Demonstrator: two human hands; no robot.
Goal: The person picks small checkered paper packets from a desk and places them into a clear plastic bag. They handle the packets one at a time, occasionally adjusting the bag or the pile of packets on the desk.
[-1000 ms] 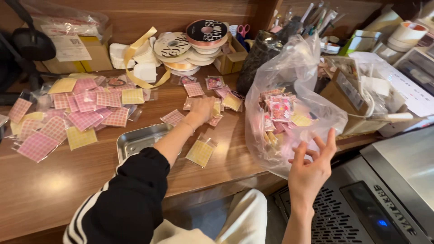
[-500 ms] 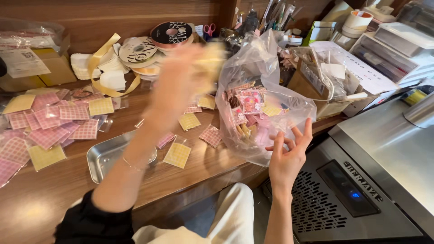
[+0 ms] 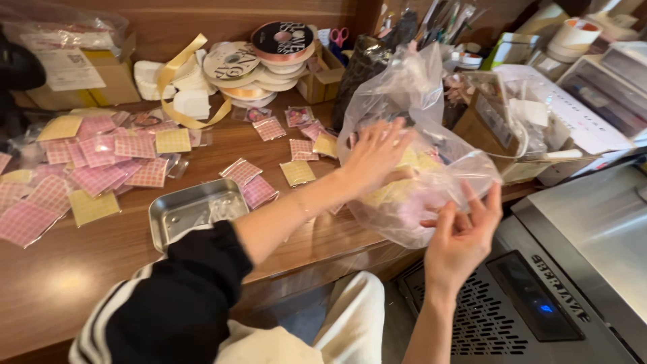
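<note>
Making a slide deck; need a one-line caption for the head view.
Left hand reaches into a clear plastic bag of packets, right hand holding its rim.

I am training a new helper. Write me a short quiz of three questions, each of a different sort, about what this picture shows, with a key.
1. True or false: the left hand is at the mouth of the clear plastic bag.
2. Multiple choice: what lies on the wooden counter just beside the left forearm? A) a metal tray B) a glass jar C) a blue bowl
3. Fill in: the right hand holds the bag from its ____ edge, the one closest to the person.

Key
1. True.
2. A, the metal tray.
3. Near. The bag holds pink and yellow packets, like the small packets spread on the counter.
</note>
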